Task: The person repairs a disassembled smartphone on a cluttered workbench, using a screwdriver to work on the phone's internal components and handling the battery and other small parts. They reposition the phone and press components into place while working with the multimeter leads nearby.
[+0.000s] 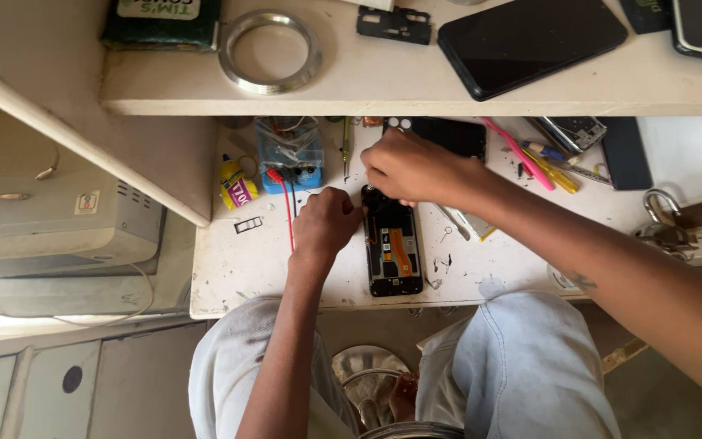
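Opened phone (392, 248) near bench edge | left hand (325, 223), right hand (408, 167): fingers pinch its top

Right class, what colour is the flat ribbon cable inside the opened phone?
Orange flat ribbon cable, clearest in the head view.

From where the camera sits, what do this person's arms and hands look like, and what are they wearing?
Both arms are bare from hand to above the elbow: no sleeves, gloves, watch or rings show on the left hand or right hand. A small dark mark sits on the right forearm. Below are pale, smudged jeans.
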Motion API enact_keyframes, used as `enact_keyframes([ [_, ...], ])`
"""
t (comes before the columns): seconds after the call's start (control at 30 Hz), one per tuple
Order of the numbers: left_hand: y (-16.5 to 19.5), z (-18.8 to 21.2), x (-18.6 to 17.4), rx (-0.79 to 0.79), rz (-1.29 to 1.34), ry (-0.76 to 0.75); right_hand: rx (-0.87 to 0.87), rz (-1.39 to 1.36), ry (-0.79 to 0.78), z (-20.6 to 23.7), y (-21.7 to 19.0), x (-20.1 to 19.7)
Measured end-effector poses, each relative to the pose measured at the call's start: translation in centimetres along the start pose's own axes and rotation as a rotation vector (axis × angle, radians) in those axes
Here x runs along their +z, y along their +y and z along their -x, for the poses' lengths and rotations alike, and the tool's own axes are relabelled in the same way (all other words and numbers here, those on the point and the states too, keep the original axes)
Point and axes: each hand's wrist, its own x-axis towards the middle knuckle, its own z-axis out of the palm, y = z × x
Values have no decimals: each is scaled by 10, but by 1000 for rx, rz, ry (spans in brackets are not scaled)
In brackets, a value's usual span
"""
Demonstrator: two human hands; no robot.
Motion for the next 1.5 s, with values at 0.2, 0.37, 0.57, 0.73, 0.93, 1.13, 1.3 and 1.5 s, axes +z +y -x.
enact_keyframes([
  [0.2, 0, -1, -1, 0, -3, -26, -321, -15, 159, -3, -1, -4],
  [0.37, -2, -1, 0, 2, -2, -14, -438, -9, 216, 0, 3, 0],
  [0.57, -5, -1, 1, 14, 8, -2, -326, -4, 145, 1, -2, 0],
  [0.73, -4, -1, 1, 7, 2, -11, -171, 112, 129, -1, -6, -1],
  [0.93, -4, 1, -2, 7, 2, 6, -432, 21, 213, -1, -7, -2],
  [1.13, 0, 3, -6, -8, 5, -13, -359, 39, 199, 0, -8, -7],
  [1.3, 5, 4, -10, 7, 6, -18, -272, 97, 212, 3, -10, -13],
  [1.5, 8, 7, -13, -8, -2, -7, -754, -94, 339, 10, -20, -18],
])
